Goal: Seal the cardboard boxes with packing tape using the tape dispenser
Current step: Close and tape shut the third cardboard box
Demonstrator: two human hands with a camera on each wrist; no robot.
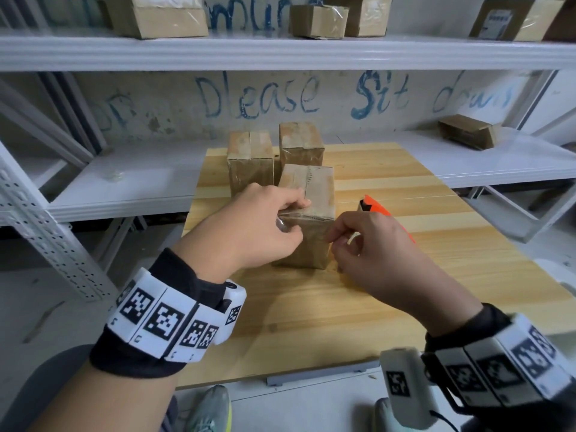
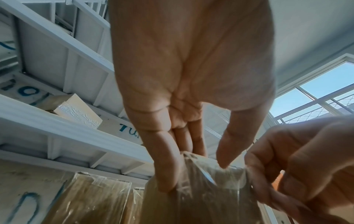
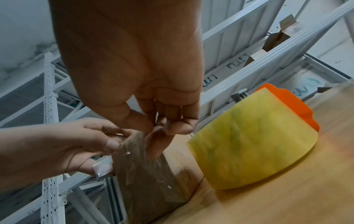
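The nearest cardboard box [image 1: 311, 188] stands upright on the wooden table [image 1: 311, 307], with a clear tape strip [image 1: 299, 218] across its upper front edge. My left hand [image 1: 290, 213] grips the box's top left corner and pinches the crumpled tape end [image 3: 103, 166]. My right hand [image 1: 338, 236] pinches the strip's other end at the right edge of the box [image 3: 149, 181]. In the left wrist view the tape [image 2: 220, 177] spans between my thumb and the right hand [image 2: 287, 174]. The orange tape dispenser [image 1: 375, 205] [image 3: 249, 144] lies on the table just behind my right hand, unheld.
Two more taped boxes [image 1: 251, 157] [image 1: 300, 141] stand right behind the near one. White metal shelving [image 1: 280, 51] surrounds the table's far side and carries several boxes, one on the right shelf [image 1: 467, 130]. A perforated shelf upright [image 1: 46, 232] is at the left.
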